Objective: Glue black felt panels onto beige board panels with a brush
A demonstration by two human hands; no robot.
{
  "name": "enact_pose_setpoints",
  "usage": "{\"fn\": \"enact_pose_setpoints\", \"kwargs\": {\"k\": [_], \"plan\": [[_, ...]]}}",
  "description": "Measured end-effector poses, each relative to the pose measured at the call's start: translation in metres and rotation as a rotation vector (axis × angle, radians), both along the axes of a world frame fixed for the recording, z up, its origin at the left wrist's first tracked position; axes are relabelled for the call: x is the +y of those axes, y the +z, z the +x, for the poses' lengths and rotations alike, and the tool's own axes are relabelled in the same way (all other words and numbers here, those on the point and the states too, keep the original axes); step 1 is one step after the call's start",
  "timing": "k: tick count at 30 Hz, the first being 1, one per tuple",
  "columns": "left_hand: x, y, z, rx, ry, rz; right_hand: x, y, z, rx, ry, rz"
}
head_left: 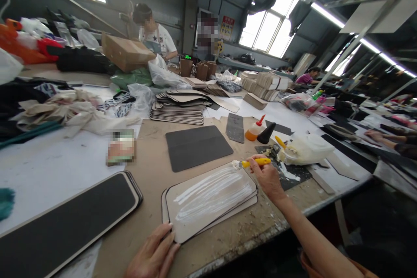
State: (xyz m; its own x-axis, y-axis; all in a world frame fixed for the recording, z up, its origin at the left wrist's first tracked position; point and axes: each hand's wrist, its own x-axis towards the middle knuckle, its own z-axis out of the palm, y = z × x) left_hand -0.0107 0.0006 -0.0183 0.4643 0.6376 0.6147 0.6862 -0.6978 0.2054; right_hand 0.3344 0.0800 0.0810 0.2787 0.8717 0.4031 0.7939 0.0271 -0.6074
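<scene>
My right hand (267, 178) is closed round the yellow handle of a glue brush (256, 162). Its bristles, caked in white, touch the far right part of a beige panel (195, 217) with rounded corners and dark edges. Streaks of white paste run along the panel's length, and similar panels lie fanned out under it. My left hand (154, 249) lies with fingers stretched out, fingertips at the panel's near left corner. A dark grey panel (199, 147) lies flat just beyond. Right of my right hand, a cut-open white plastic jug (308, 148) lies tilted, with another yellow handle at its mouth.
A glue bottle (254, 130) with a red tip stands beside a black cone (266, 134). Stacked panels (177, 110) are farther back. Long dark panels (71, 221) lie at left, near cloth scraps (68, 108). Across the table, a person (156, 37) stands behind a cardboard box (127, 52).
</scene>
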Motion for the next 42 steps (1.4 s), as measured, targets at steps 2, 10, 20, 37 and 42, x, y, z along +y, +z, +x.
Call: {"fn": "enact_pose_setpoints", "kwargs": {"k": [2, 10, 20, 37, 42], "plan": [[0.001, 0.0, -0.001, 0.013, -0.014, 0.006, 0.007, -0.004, 0.004, 0.003, -0.004, -0.013], [-0.006, 0.013, 0.011, -0.096, 0.063, -0.05, -0.007, 0.008, -0.007, -0.104, -0.021, 0.014], [-0.016, 0.026, 0.018, -0.142, 0.136, -0.203, -0.017, -0.006, -0.13, 0.198, 0.541, -0.003], [-0.008, 0.026, 0.013, -0.101, 0.068, -0.033, -0.066, -0.012, -0.066, 0.235, 0.315, -0.112], [-0.006, 0.029, 0.012, -0.099, 0.032, 0.002, -0.049, -0.016, 0.007, 0.172, -0.007, -0.087]]}}
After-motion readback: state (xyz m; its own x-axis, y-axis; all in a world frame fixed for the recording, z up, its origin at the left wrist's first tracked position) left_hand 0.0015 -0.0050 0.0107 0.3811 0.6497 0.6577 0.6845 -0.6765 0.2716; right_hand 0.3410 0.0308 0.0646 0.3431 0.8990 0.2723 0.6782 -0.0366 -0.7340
